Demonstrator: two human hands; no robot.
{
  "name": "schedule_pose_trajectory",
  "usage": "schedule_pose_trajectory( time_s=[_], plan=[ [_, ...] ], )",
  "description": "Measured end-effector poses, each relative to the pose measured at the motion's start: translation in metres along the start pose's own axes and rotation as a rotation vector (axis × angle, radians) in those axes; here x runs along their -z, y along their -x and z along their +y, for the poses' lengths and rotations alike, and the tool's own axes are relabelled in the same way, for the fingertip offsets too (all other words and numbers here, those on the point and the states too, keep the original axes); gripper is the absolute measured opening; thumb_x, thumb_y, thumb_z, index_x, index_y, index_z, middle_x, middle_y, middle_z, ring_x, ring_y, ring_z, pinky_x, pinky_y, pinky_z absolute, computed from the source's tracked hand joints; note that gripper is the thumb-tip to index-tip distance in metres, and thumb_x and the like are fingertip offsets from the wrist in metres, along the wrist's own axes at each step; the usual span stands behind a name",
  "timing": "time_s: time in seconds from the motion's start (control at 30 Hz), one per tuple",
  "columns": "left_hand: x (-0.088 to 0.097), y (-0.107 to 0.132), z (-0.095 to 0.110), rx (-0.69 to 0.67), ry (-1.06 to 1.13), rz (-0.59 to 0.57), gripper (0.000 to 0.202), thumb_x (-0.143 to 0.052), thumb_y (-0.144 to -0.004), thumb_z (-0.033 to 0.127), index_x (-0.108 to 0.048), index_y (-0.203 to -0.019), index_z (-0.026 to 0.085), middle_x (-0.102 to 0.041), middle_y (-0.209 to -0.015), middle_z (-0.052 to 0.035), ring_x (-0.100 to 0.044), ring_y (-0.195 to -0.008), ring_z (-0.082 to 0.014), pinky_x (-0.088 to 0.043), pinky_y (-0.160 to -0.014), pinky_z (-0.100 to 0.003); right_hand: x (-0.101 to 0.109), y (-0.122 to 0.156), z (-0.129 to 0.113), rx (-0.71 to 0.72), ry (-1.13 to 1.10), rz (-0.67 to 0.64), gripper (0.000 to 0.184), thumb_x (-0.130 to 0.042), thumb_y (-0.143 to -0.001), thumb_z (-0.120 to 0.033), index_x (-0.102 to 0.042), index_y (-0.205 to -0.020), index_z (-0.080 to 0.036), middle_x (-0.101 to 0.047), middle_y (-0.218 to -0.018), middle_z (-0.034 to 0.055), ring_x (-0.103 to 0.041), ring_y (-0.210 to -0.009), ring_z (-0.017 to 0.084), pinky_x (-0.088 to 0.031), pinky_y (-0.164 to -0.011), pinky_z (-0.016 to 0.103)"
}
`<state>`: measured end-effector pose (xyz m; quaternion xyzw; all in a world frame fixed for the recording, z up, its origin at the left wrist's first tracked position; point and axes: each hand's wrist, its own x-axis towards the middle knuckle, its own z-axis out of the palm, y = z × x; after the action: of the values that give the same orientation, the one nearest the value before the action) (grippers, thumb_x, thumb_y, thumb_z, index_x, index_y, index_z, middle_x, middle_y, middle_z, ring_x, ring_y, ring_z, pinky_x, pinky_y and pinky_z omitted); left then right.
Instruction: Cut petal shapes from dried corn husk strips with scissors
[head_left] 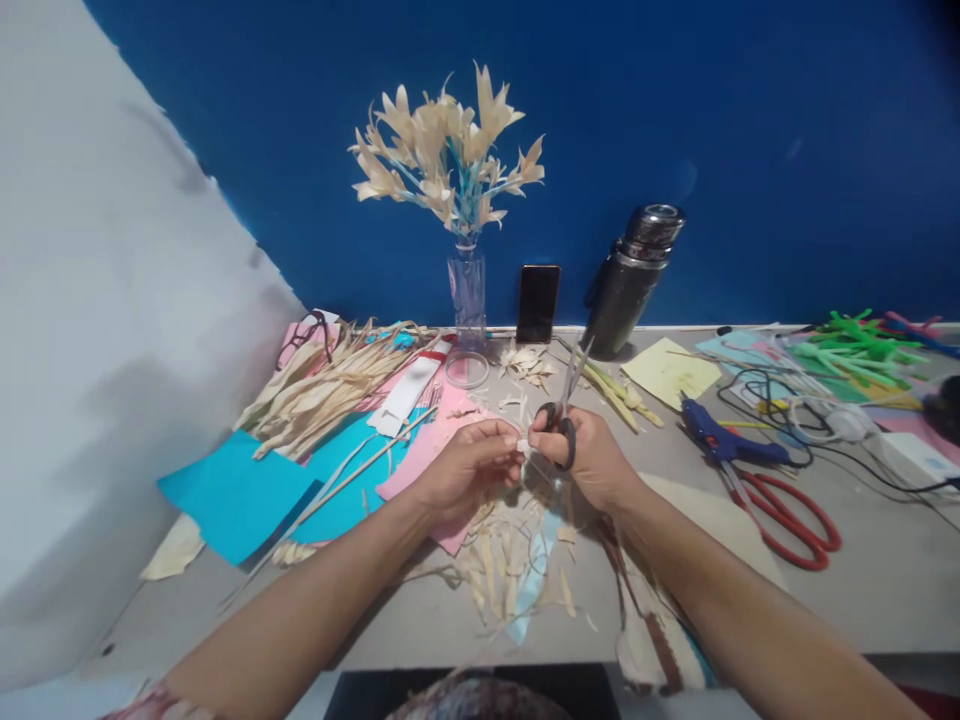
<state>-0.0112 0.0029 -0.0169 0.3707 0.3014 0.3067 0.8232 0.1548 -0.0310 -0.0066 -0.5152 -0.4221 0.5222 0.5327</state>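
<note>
My left hand point(471, 462) pinches a small pale strip of dried husk point(523, 444) between thumb and fingers, just above the table. My right hand point(585, 455) grips small black-handled scissors point(565, 402), blades pointing up and away. It also touches the same strip, so both hands meet at the middle of the table. Below them lies a heap of pale husk trimmings point(502, 570) on pink paper point(435, 450) and a light blue strip.
A glass vase point(468, 300) of husk flowers stands at the back, beside a phone point(538, 303) and a dark flask point(634, 280). A pile of husk strips point(330, 385) and blue paper point(240, 495) lie left. Blue glue gun point(720, 438), red scissors point(791, 515), cables and green stems sit right.
</note>
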Motion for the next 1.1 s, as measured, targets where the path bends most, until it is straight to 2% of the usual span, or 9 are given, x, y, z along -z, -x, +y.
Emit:
schedule_pose_trajectory(
  time_s=[0.13, 0.23, 0.37, 0.57, 0.7, 0.9, 0.97, 1.1],
  plan=[
    [0.001, -0.002, -0.002, -0.038, -0.006, 0.033, 0.015, -0.073, -0.074, 0.017, -0.059, -0.073, 0.013, -0.060, -0.067, -0.0008, -0.055, -0.054, -0.0073, -0.043, -0.053, -0.018, 0.002, -0.004, 0.003, -0.061, -0.087, -0.032, 0.025, -0.077, -0.063, -0.029, -0.060, -0.074, -0.015, -0.052, -0.052, -0.0045, -0.042, -0.046, 0.009, -0.032, -0.046, 0.022],
    [0.003, -0.006, -0.003, -0.089, 0.117, 0.065, 0.015, -0.074, -0.074, 0.016, -0.059, -0.075, 0.014, -0.058, -0.066, 0.0011, -0.054, -0.054, -0.0067, -0.043, -0.054, -0.018, 0.003, -0.007, 0.004, -0.043, -0.112, -0.019, 0.028, -0.078, -0.063, -0.029, -0.059, -0.077, -0.015, -0.046, -0.047, -0.0072, -0.036, -0.043, 0.007, -0.025, -0.043, 0.021],
    [0.005, -0.009, 0.001, -0.129, 0.236, 0.142, 0.015, -0.074, -0.073, 0.013, -0.059, -0.075, 0.013, -0.058, -0.067, 0.0006, -0.052, -0.053, -0.0051, -0.044, -0.053, -0.017, 0.004, -0.009, 0.010, -0.055, -0.048, -0.063, 0.028, -0.079, -0.064, -0.031, -0.060, -0.078, -0.016, -0.049, -0.050, -0.0062, -0.039, -0.045, 0.008, -0.028, -0.045, 0.021],
    [0.008, -0.011, 0.008, -0.183, 0.256, 0.222, 0.017, -0.073, -0.072, 0.009, -0.060, -0.081, 0.013, -0.064, -0.074, -0.0028, -0.056, -0.055, -0.0064, -0.046, -0.051, -0.015, 0.006, -0.011, 0.014, -0.027, 0.035, -0.097, 0.024, -0.076, -0.068, -0.035, -0.061, -0.074, -0.017, -0.050, -0.051, -0.0048, -0.041, -0.046, 0.010, -0.030, -0.046, 0.023],
    [0.013, -0.012, 0.007, -0.199, 0.253, 0.218, 0.019, -0.074, -0.071, 0.010, -0.060, -0.083, 0.014, -0.065, -0.076, -0.0030, -0.059, -0.058, -0.0074, -0.047, -0.051, -0.016, 0.006, -0.010, 0.013, -0.022, 0.085, -0.132, 0.028, -0.077, -0.067, -0.038, -0.061, -0.073, -0.016, -0.051, -0.054, -0.0040, -0.041, -0.049, 0.010, -0.032, -0.050, 0.024],
    [0.015, -0.010, 0.008, -0.128, 0.259, 0.161, 0.018, -0.074, -0.074, 0.015, -0.059, -0.084, 0.016, -0.058, -0.066, 0.0022, -0.056, -0.053, -0.0064, -0.047, -0.050, -0.017, 0.001, -0.007, 0.014, 0.001, 0.128, -0.241, 0.030, -0.078, -0.066, -0.039, -0.062, -0.069, -0.015, -0.053, -0.057, -0.0026, -0.043, -0.053, 0.010, -0.031, -0.052, 0.025],
    [0.014, -0.009, 0.008, -0.107, 0.260, 0.138, 0.016, -0.073, -0.074, 0.014, -0.059, -0.082, 0.015, -0.058, -0.068, 0.0015, -0.056, -0.054, -0.0061, -0.047, -0.052, -0.017, -0.001, -0.008, 0.015, 0.007, 0.132, -0.204, 0.029, -0.077, -0.066, -0.039, -0.061, -0.070, -0.015, -0.053, -0.058, -0.0024, -0.044, -0.053, 0.011, -0.032, -0.053, 0.025],
    [0.011, -0.010, 0.003, -0.052, 0.207, 0.135, 0.015, -0.073, -0.072, 0.010, -0.061, -0.079, 0.013, -0.059, -0.070, -0.0001, -0.056, -0.055, -0.0058, -0.045, -0.051, -0.015, -0.002, -0.009, 0.013, 0.038, 0.056, -0.027, 0.031, -0.080, -0.063, -0.036, -0.061, -0.076, -0.016, -0.056, -0.060, -0.0027, -0.048, -0.053, 0.012, -0.036, -0.053, 0.025]
  ],
)
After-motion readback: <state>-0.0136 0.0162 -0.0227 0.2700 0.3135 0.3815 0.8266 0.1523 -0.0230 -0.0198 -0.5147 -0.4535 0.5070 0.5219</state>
